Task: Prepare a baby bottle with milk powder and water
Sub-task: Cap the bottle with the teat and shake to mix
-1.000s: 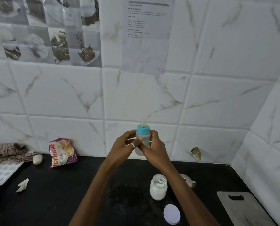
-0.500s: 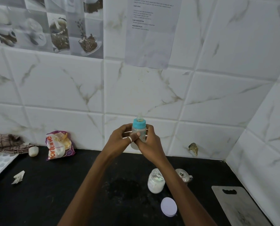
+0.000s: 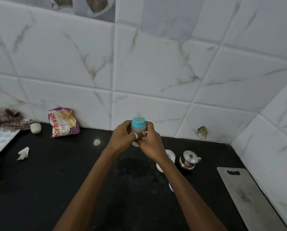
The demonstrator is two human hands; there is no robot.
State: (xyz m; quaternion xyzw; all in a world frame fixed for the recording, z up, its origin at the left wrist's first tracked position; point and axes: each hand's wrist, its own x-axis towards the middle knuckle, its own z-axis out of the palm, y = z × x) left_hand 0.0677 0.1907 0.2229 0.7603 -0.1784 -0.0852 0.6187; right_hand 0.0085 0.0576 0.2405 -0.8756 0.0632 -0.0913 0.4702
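A small clear baby bottle [image 3: 138, 126] with a blue collar and clear teat is held upright above the black counter [image 3: 64, 180]. My left hand [image 3: 124, 137] wraps its left side and my right hand [image 3: 150, 140] wraps its right side, fingers overlapping in front. The bottle's lower body is hidden by my fingers. A white jar of milk powder [image 3: 171, 155] stands open on the counter behind my right forearm, partly hidden. Its round white lid [image 3: 170, 187] lies closer to me, mostly covered by the forearm.
A small steel lidded pot [image 3: 188, 160] stands right of the jar. A metal cutting board [image 3: 246, 195] lies at the right. At the left are a "fortune" packet [image 3: 63, 122], a cloth [image 3: 5, 118], a white tray [image 3: 1, 139] and crumpled paper [image 3: 23, 153].
The view has tilted downward, so the counter fills more of the frame. Both hands keep the same hold on the bottle, and a small pale disc shows on the counter now.
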